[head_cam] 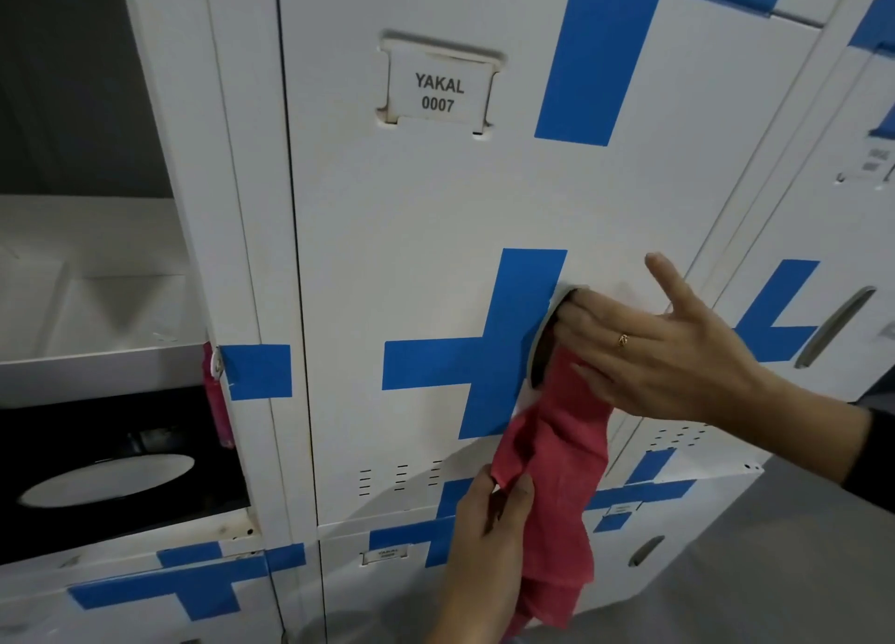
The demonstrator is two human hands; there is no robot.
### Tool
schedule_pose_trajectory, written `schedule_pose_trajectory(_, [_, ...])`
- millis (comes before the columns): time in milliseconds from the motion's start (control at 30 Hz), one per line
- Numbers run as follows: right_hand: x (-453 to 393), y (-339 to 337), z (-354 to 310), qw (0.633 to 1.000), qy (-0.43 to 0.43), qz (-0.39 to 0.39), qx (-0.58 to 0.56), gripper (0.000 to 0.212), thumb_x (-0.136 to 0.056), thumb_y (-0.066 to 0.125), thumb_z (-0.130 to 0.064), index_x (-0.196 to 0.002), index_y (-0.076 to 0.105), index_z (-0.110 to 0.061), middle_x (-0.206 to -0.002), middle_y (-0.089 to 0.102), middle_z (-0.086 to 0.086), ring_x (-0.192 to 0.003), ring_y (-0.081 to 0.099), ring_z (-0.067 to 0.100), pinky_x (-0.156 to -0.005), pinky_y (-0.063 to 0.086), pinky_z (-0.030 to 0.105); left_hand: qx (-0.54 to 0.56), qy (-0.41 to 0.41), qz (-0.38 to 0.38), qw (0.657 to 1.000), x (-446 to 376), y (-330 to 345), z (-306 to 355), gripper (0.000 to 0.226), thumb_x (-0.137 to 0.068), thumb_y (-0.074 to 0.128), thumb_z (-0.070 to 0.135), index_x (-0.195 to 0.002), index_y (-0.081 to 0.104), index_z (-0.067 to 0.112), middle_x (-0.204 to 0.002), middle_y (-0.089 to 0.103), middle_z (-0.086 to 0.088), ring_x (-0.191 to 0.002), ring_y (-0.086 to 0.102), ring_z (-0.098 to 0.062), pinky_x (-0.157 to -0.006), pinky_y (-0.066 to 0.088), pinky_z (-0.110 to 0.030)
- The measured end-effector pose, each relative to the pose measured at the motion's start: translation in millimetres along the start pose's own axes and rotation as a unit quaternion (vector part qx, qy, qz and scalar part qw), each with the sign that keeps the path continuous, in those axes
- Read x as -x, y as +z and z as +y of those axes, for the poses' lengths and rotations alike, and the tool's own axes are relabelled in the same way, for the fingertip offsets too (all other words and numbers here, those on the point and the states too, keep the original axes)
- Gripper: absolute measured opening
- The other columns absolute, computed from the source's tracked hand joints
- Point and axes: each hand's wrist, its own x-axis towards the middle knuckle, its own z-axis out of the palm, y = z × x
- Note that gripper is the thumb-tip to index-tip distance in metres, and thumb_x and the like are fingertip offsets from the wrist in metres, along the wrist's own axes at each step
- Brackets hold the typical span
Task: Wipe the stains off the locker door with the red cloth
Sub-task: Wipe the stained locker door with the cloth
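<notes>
Counted items: two hands, one red cloth (pixel 557 469), one white locker door (pixel 411 256) carrying one label plate (pixel 438 94) printed "YAKAL 0007", and one recessed handle slot (pixel 545 348) in that door. Neighbouring locker doors with blue tape crosses stand to the right and below.

The right hand (pixel 678 348) reaches in from the right. Its fingertips (pixel 574 304) curl into the handle slot, pressing the cloth's upper end against the slot edge; the thumb stands out straight, clear of the door. A ring sits on one finger.

The left hand (pixel 489 513) comes up from below. Its thumb and fingers pinch a fold at the cloth's left edge, about midway down.

The cloth hangs in front of the door, from the handle slot downward past the door's lower edge. It is reddish-pink, woven, crumpled into vertical folds, with its lower end loose. A blue tape cross (pixel 489 358) lies on the door just left of the slot.
</notes>
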Motion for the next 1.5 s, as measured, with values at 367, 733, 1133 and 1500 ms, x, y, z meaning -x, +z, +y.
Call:
schedule_pose_trajectory(367, [26.5, 11.5, -46.8, 0.997, -0.037, 0.024, -0.07, 0.045, -0.093, 0.047, -0.017, -0.136, 0.048, -0.005, -0.142, 0.046, 0.013, -0.14, 0.031, 0.028, -0.118, 0.011, 0.052, -0.006, 0.004, 0.0, 1.0, -0.6, -0.7, -7.0, 0.036, -0.089, 0.048, 0.046, -0.125, 0.047, 0.039, -0.105, 0.042, 0.021, -0.098, 0.043, -0.001, -0.101, 0.034, -0.024])
schedule_pose_trajectory(733, [59.1, 18.4, -40.1, 0.964, 0.198, -0.061, -0.168, 0.072, -0.098, 0.027, -0.051, -0.152, 0.017, -0.005, -0.154, 0.026, 0.019, -0.149, 0.005, 0.024, -0.12, 0.003, 0.051, 0.01, 0.025, -0.023, 0.999, 1.2, 3.2, -12.1, 0.033, -0.089, 0.051, 0.042, -0.122, 0.052, 0.038, -0.111, 0.05, 0.021, -0.102, 0.049, 0.001, -0.099, 0.037, -0.023])
schedule_pose_trajectory(1133, [40.9, 26.3, -87.9, 0.976, 0.104, -0.025, -0.188, 0.061, -0.096, 0.035, -0.043, -0.148, 0.022, -0.012, -0.151, 0.027, 0.009, -0.149, 0.004, 0.023, -0.119, 0.005, 0.052, 0.002, 0.018, -0.02, 1.0, -6.7, 3.8, -19.2, 0.037, -0.089, 0.053, 0.039, -0.125, 0.054, 0.031, -0.126, 0.056, 0.007, -0.111, 0.054, -0.006, -0.096, 0.041, -0.024])
schedule_pose_trajectory(1500, [26.9, 21.6, -58.2, 0.938, 0.27, 0.025, -0.215, 0.061, -0.099, 0.03, -0.04, -0.148, 0.023, -0.005, -0.152, 0.027, 0.014, -0.149, 0.007, 0.022, -0.12, 0.005, 0.05, 0.01, 0.015, -0.007, 1.0, -7.1, 5.1, -15.3, 0.042, -0.088, 0.054, 0.039, -0.129, 0.05, 0.029, -0.133, 0.053, 0.004, -0.121, 0.05, -0.015, -0.109, 0.037, -0.037])
